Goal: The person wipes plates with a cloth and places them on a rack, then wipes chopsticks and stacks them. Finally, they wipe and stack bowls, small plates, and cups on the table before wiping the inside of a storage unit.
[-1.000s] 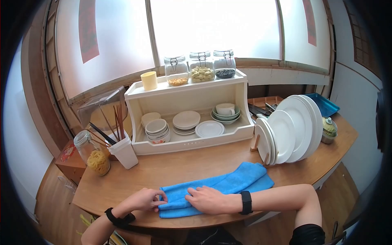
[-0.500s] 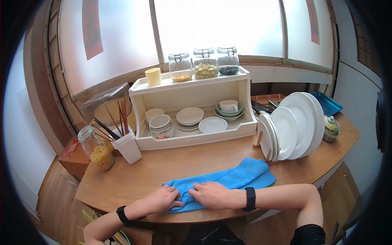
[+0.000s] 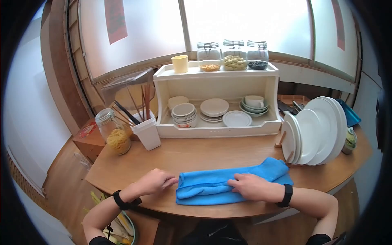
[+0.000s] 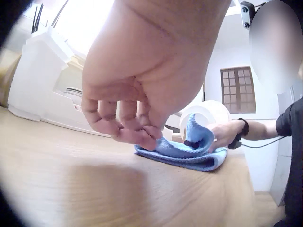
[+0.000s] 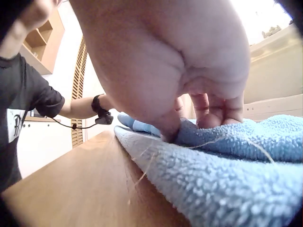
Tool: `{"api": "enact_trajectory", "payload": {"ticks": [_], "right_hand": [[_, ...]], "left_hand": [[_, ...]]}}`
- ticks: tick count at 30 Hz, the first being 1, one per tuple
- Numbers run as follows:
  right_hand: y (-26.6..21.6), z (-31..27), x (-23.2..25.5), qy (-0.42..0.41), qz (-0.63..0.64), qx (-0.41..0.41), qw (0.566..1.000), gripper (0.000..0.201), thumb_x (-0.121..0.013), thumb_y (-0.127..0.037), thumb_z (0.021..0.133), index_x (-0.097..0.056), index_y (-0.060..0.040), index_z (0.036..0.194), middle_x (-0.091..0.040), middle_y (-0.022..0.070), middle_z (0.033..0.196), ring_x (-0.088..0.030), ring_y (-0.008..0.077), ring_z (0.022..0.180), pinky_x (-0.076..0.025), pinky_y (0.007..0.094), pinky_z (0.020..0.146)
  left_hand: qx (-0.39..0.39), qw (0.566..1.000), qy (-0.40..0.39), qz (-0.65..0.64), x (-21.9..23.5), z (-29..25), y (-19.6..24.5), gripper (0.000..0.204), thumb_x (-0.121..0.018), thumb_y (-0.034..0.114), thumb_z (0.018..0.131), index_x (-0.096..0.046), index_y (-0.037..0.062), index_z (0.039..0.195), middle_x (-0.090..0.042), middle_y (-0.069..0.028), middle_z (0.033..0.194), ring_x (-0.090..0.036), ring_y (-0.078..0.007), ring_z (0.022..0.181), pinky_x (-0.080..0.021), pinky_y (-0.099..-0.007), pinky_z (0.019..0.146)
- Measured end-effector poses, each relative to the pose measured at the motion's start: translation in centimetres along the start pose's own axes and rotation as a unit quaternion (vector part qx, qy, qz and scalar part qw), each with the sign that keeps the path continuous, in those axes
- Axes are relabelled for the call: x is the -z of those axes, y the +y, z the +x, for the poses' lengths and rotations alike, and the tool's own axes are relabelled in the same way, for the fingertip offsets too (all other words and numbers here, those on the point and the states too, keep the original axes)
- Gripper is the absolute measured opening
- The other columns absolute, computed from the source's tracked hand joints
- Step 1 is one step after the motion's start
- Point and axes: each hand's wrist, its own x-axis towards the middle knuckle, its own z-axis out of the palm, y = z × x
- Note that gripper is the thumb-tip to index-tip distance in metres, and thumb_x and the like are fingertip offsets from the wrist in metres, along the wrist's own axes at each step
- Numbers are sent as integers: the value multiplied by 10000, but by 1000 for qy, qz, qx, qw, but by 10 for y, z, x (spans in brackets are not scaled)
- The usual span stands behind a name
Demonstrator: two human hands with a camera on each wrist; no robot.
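Note:
A blue terry towel (image 3: 216, 183), folded into a long strip, lies along the table's front. My left hand (image 3: 155, 181) is at its left end, thumb and fingertips brought together at the towel's edge. In the left wrist view the curled fingers (image 4: 125, 125) meet close over the towel's corner (image 4: 189, 153). On the towel's right half, my right hand (image 3: 255, 187) grips a fold. The right wrist view shows its thumb and fingers (image 5: 203, 106) sunk into the pile, with a loose pale thread on the towel.
Behind the towel stands a white shelf (image 3: 216, 131) with bowls and small plates, jars (image 3: 234, 61) and a yellow cup (image 3: 179, 64) on top. At right are white plates in a wooden rack (image 3: 290, 157); at left, a utensil holder (image 3: 147, 134) and a pasta jar (image 3: 118, 139).
My left hand has moved from over the towel out to its left end, and that end now lies flatter. The right hand stays on the towel. The head view has turned left.

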Motion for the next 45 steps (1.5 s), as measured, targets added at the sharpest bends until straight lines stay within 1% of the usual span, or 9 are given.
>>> {"api": "enact_trajectory", "payload": {"ticks": [6, 9, 18, 24, 29, 31, 35, 40, 45], "right_hand": [[0, 10, 10, -52, 25, -16, 998, 220, -599, -230, 979, -570, -58, 1112, -592, 197, 968, -636, 406, 865, -525, 485, 755], [-1, 5, 5, -12, -6, -1, 1000, 209, -605, -225, 976, -560, -55, 1088, -590, 195, 956, -637, 408, 850, -525, 489, 744], [-1, 7, 8, -19, 18, -4, 1000, 188, -607, -209, 973, -552, -59, 1072, -583, 188, 942, -629, 402, 835, -520, 487, 742], [0, 7, 8, -16, 21, -4, 1000, 176, -608, -197, 967, -559, -54, 1058, -581, 187, 925, -624, 400, 824, -515, 484, 747], [-4, 5, 10, -23, 15, -30, 999, 168, -610, -191, 961, -570, -56, 1053, -578, 193, 916, -623, 400, 818, -514, 491, 728], [-3, 5, 12, -24, 15, -33, 999, 169, -609, -191, 961, -573, -54, 1053, -578, 196, 914, -624, 405, 814, -515, 494, 724], [-7, 11, 21, -48, 38, -41, 997, 181, -611, -196, 960, -579, -47, 1056, -581, 203, 912, -626, 420, 805, -517, 504, 724], [-2, 23, 27, -110, 35, -44, 992, 215, -628, -197, 949, -608, -46, 1102, -607, 220, 976, -641, 437, 866, -540, 506, 754], [1, 23, 22, -92, 36, -31, 995, 257, -659, -164, 922, -620, -46, 1148, -628, 230, 1053, -655, 442, 921, -566, 496, 778]], "left_hand": [[-185, 975, 106, 56, -36, 8, -5, 181, -669, 197, 936, -635, 89, 1078, -645, -125, 1000, -614, -350, 990, -508, -437, 870], [-202, 977, 55, 29, -34, 16, 8, 190, -673, 201, 934, -633, 91, 1084, -648, -121, 1022, -601, -343, 1029, -492, -437, 901], [-57, 987, -32, -148, -29, 20, 31, 205, -634, 167, 954, -633, 49, 1122, -717, -175, 929, -691, -366, 800, -550, -439, 728], [-87, 996, 22, 7, -34, 12, 23, 215, -640, 145, 919, -671, 117, 1130, -726, -149, 903, -685, -369, 816, -541, -449, 701], [-62, 976, 118, 175, 32, -24, -25, 130, -608, 156, 925, -692, 120, 1017, -740, -111, 859, -706, -337, 790, -554, -427, 680], [50, 985, 135, 98, 67, -47, -35, 103, -603, 131, 931, -684, 102, 988, -749, -109, 908, -714, -317, 799, -560, -414, 714], [91, 969, 217, -73, 101, -62, -35, 86, -579, 72, 955, -605, 44, 1032, -757, -109, 930, -722, -259, 745, -561, -361, 690], [75, 897, 348, -262, 104, -23, -32, 144, -504, 140, 1051, -478, 8, 1103, -758, -136, 981, -668, -163, 692, -545, -307, 677], [31, 847, 503, -171, 116, 42, -51, 219, -544, 161, 1018, -446, 4, 1136, -738, -166, 892, -717, -235, 747, -559, -363, 686]]}}
